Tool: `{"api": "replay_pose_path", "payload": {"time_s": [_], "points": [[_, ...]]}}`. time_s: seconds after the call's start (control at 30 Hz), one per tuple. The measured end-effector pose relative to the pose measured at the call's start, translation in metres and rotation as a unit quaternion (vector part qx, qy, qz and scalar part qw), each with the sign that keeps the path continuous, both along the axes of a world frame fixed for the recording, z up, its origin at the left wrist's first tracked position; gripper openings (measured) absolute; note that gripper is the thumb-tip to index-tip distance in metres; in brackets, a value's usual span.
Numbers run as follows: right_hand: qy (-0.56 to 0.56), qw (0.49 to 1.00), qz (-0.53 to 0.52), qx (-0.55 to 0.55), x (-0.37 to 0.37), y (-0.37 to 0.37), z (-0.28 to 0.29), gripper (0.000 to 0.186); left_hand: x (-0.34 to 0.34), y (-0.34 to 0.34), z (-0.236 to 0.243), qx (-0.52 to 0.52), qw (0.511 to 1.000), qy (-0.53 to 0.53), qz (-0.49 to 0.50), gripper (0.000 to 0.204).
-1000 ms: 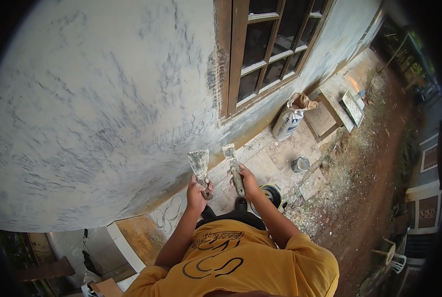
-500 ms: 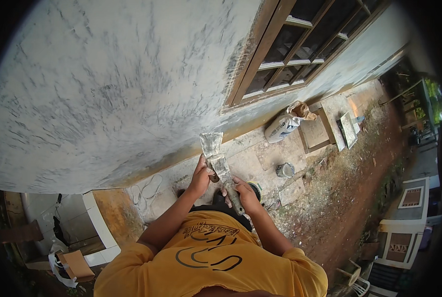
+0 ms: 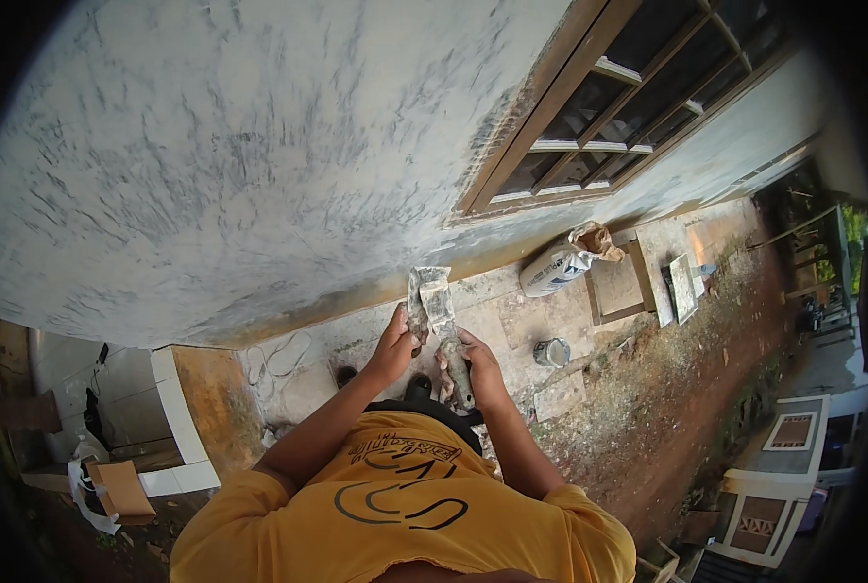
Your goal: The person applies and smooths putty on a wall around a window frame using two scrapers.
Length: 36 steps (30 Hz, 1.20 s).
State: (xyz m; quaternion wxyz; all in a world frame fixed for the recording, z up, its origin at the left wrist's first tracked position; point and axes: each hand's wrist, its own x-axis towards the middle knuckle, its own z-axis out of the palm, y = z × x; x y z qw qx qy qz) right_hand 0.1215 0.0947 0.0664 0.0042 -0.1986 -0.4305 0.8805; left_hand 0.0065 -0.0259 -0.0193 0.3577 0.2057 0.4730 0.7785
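I have 1 left grip (image 3: 393,347) and 1 right grip (image 3: 480,369), 2 in all. I count 1 left putty knife (image 3: 419,282) and 1 right putty knife (image 3: 438,307), again 2. Around me I count 1 grey can (image 3: 550,353), 1 open sack (image 3: 555,273), 1 brown-framed window (image 3: 523,163), 1 cardboard piece (image 3: 128,488). I wear 1 yellow T-shirt (image 3: 400,544); 2 forearms (image 3: 341,418) show.

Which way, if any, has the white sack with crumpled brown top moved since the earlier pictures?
No: against the pale paved floor slabs, the sack keeps its place.
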Motion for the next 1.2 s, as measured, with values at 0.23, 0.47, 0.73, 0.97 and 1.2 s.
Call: {"api": "replay_pose_path", "payload": {"time_s": [0.23, 0.47, 0.73, 0.97, 1.2], "points": [[0.019, 0.995, -0.051, 0.087, -0.013, 0.025, -0.004, 0.034, 0.01, -0.009, 0.002, 0.004, 0.996, -0.09, -0.013, 0.056], [0.13, 0.561, -0.043, 0.816, -0.013, 0.066, -0.034, 0.05, 0.006, -0.017, 0.043, 0.043, 0.965, -0.256, -0.042, 0.053], [0.157, 0.511, -0.085, 0.841, -0.011, 0.088, -0.072, 0.049, 0.001, -0.018, 0.059, 0.083, 0.943, -0.311, -0.088, 0.038], [0.123, 0.516, -0.112, 0.841, 0.016, 0.101, -0.069, 0.044, 0.003, -0.014, 0.064, 0.141, 0.929, -0.336, -0.065, 0.022], [0.072, 0.976, -0.082, 0.19, 0.028, 0.021, -0.016, 0.03, 0.007, 0.005, 0.058, 0.15, 0.969, -0.197, 0.017, 0.046]]}}
